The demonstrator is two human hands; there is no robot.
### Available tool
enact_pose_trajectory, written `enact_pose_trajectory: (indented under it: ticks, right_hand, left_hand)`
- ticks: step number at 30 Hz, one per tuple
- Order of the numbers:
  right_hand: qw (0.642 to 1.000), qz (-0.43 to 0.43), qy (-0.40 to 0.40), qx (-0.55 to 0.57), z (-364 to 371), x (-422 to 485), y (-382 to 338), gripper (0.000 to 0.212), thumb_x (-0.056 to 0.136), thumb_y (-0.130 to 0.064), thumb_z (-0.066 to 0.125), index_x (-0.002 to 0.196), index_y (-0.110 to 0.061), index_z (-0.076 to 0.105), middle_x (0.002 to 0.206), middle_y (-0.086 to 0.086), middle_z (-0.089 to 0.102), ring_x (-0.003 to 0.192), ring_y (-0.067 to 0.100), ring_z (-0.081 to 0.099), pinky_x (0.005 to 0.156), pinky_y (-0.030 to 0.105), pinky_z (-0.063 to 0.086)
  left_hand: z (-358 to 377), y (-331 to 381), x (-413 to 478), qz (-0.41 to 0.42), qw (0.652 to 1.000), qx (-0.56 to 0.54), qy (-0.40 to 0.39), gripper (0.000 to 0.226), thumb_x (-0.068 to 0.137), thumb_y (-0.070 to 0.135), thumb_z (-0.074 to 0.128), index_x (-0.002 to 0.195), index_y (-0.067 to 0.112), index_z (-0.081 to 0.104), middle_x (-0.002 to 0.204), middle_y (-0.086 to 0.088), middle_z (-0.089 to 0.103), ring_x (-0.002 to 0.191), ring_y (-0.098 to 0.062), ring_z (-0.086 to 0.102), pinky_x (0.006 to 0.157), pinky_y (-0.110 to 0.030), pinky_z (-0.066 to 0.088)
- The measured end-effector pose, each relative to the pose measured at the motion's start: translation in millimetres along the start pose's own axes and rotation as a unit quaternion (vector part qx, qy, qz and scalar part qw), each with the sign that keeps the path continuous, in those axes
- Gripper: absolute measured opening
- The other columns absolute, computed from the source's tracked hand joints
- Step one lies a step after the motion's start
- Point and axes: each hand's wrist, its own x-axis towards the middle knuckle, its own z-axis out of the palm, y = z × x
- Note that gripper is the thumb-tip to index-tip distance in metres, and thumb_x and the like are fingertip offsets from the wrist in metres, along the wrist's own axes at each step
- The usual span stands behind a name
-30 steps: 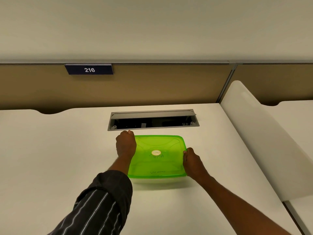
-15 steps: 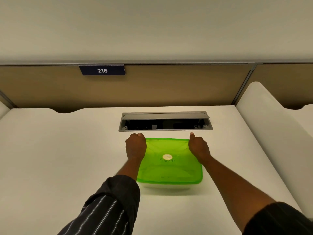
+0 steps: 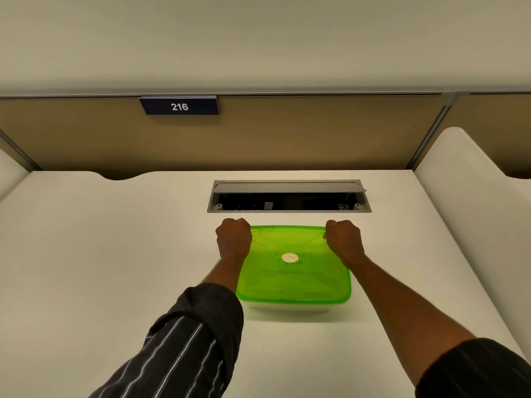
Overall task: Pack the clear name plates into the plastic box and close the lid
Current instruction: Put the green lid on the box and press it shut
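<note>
Just below sign 216 (image 3: 179, 106), cream desk (image 3: 115, 239) holds box (image 3: 293, 282).

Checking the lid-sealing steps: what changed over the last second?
The right hand moved along the translucent green plastic lid from its right edge to its far right corner. The left hand stayed on the far left corner; the lid stayed in place.

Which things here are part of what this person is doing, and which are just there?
In the job: green lid, plastic box under it, left hand and right hand gripping the lid's far corners.
Just there: open cable hatch in the desk, 216 sign on the partition.
</note>
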Motion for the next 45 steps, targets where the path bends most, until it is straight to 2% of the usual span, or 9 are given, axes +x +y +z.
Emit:
enact_pose_trajectory:
  ticks: [8, 11, 15, 21, 30, 34, 39, 42, 45]
  right_hand:
    - [0.999, -0.025, 0.040, 0.016, 3.3, -0.7, 2.7, 0.043, 0.098, -0.020, 0.032, 0.094, 0.007, 0.066, 0.099, 0.026, 0.067, 0.097, 0.041, 0.062, 0.085, 0.037, 0.048]
    - [0.996, -0.023, 0.084, -0.013, 1.3, -4.3, -0.8, 0.052, 0.098, -0.036, 0.034, 0.093, 0.002, 0.069, 0.100, 0.024, 0.069, 0.098, 0.041, 0.063, 0.083, 0.037, 0.048]
    - [0.970, -0.159, 0.121, -0.141, 2.1, -4.5, -15.1, 0.054, 0.096, -0.047, 0.037, 0.087, -0.004, 0.068, 0.096, 0.020, 0.067, 0.093, 0.038, 0.063, 0.076, 0.038, 0.050]
    - [0.929, -0.283, 0.082, -0.225, 18.5, -3.0, -30.2, 0.057, 0.098, -0.048, 0.031, 0.089, -0.007, 0.069, 0.093, 0.018, 0.068, 0.093, 0.037, 0.061, 0.075, 0.040, 0.049]
    - [0.916, -0.284, 0.071, -0.275, 22.0, 2.7, -30.4, 0.046, 0.101, -0.032, 0.029, 0.099, -0.002, 0.065, 0.102, 0.021, 0.067, 0.097, 0.040, 0.061, 0.083, 0.044, 0.050]
    - [0.947, -0.268, 0.060, -0.166, 7.7, -2.4, -33.6, 0.042, 0.099, -0.035, 0.041, 0.096, 0.001, 0.061, 0.102, 0.023, 0.060, 0.099, 0.039, 0.054, 0.082, 0.043, 0.044]
    - [0.984, -0.089, 0.143, -0.055, -12.9, -33.8, -5.8, 0.055, 0.095, -0.048, 0.041, 0.109, 0.003, 0.056, 0.113, 0.027, 0.057, 0.107, 0.043, 0.054, 0.088, 0.046, 0.045]
    - [0.995, 0.047, 0.086, -0.027, -10.0, -56.8, 18.4, 0.069, 0.093, -0.060, 0.034, 0.119, 0.002, 0.051, 0.123, 0.028, 0.056, 0.113, 0.044, 0.054, 0.094, 0.047, 0.044]
    - [0.996, 0.065, 0.058, -0.010, 1.7, -75.1, 30.8, 0.066, 0.096, -0.055, 0.030, 0.117, 0.004, 0.052, 0.121, 0.028, 0.059, 0.112, 0.044, 0.056, 0.094, 0.046, 0.045]
  left_hand:
    - [1.4, -4.5, -0.3, 0.037, 0.999, 0.038, 0.014, 0.040, 0.096, 0.026, 0.041, 0.088, -0.006, 0.063, 0.100, -0.027, 0.067, 0.092, -0.040, 0.062, 0.070, -0.034, 0.041]
    - [1.1, -4.3, -3.1, 0.074, 0.992, 0.099, 0.026, 0.053, 0.097, 0.047, 0.039, 0.097, 0.000, 0.063, 0.104, -0.021, 0.067, 0.098, -0.037, 0.062, 0.078, -0.039, 0.047]
    - [5.5, 7.0, -3.1, 0.193, 0.964, 0.180, 0.028, 0.062, 0.089, 0.066, 0.037, 0.069, 0.011, 0.059, 0.084, -0.013, 0.068, 0.082, -0.032, 0.064, 0.063, -0.031, 0.040]
    - [19.5, 13.7, -2.7, 0.246, 0.943, 0.224, -0.009, 0.055, 0.091, 0.056, 0.040, 0.072, 0.011, 0.065, 0.080, -0.011, 0.069, 0.081, -0.031, 0.064, 0.066, -0.033, 0.044]
    - [21.6, 11.9, 2.5, 0.245, 0.951, 0.191, -0.018, 0.044, 0.092, 0.046, 0.042, 0.064, 0.014, 0.051, 0.076, -0.013, 0.064, 0.077, -0.033, 0.061, 0.063, -0.033, 0.038]
    - [9.3, 14.1, 3.1, 0.237, 0.964, 0.116, -0.034, 0.052, 0.091, 0.053, 0.046, 0.056, 0.015, 0.048, 0.066, -0.008, 0.055, 0.078, -0.035, 0.061, 0.062, -0.034, 0.038]
    - [-22.4, -12.7, -10.4, 0.159, 0.974, 0.154, 0.051, 0.064, 0.093, 0.061, 0.033, 0.103, 0.005, 0.062, 0.108, -0.021, 0.064, 0.103, -0.039, 0.057, 0.083, -0.043, 0.046]
    - [-31.9, -35.9, -31.4, 0.031, 0.988, 0.150, 0.023, 0.076, 0.088, 0.070, 0.030, 0.110, 0.003, 0.059, 0.112, -0.022, 0.063, 0.105, -0.040, 0.059, 0.085, -0.042, 0.046]
    - [-30.1, -50.3, -53.0, -0.005, 0.990, 0.139, -0.006, 0.078, 0.089, 0.070, 0.027, 0.106, 0.003, 0.063, 0.111, -0.021, 0.066, 0.105, -0.039, 0.061, 0.086, -0.040, 0.047]
